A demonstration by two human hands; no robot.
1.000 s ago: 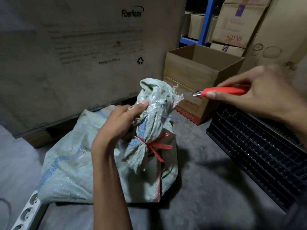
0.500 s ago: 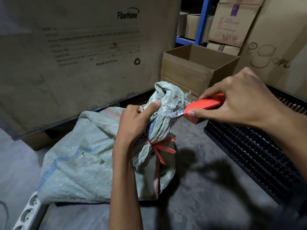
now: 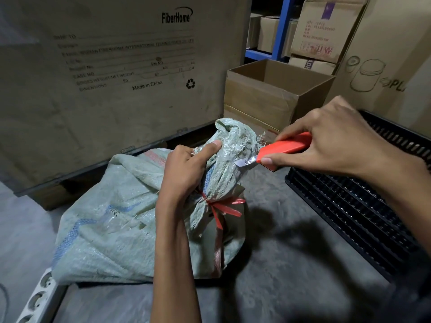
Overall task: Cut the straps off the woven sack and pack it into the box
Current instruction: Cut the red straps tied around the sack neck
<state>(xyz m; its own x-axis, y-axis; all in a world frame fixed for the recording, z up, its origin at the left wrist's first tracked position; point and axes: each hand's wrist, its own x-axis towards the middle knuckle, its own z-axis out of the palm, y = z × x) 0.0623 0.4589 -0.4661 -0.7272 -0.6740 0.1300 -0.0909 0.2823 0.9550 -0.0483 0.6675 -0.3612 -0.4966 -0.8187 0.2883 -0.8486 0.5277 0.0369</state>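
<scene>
A pale green woven sack (image 3: pixel 112 220) lies on the grey floor, its neck bunched upward and tied with a red strap (image 3: pixel 224 206). My left hand (image 3: pixel 186 169) grips the bunched neck just above the tie. My right hand (image 3: pixel 331 141) holds a red utility knife (image 3: pixel 284 146), whose short blade touches the right side of the neck, above the strap. An open cardboard box (image 3: pixel 261 99) stands behind the sack, to the right.
A large FiberHome crate (image 3: pixel 105 66) fills the back left. A black slatted plastic tray (image 3: pixel 363 206) lies on the floor at right. Stacked cartons (image 3: pixel 324 31) and a blue shelf post (image 3: pixel 281 26) stand behind. A white perforated rail (image 3: pixel 37 297) sits at bottom left.
My right hand has brought the knife leftward and down until its blade meets the sack's neck. My left hand has kept its grip on the neck.
</scene>
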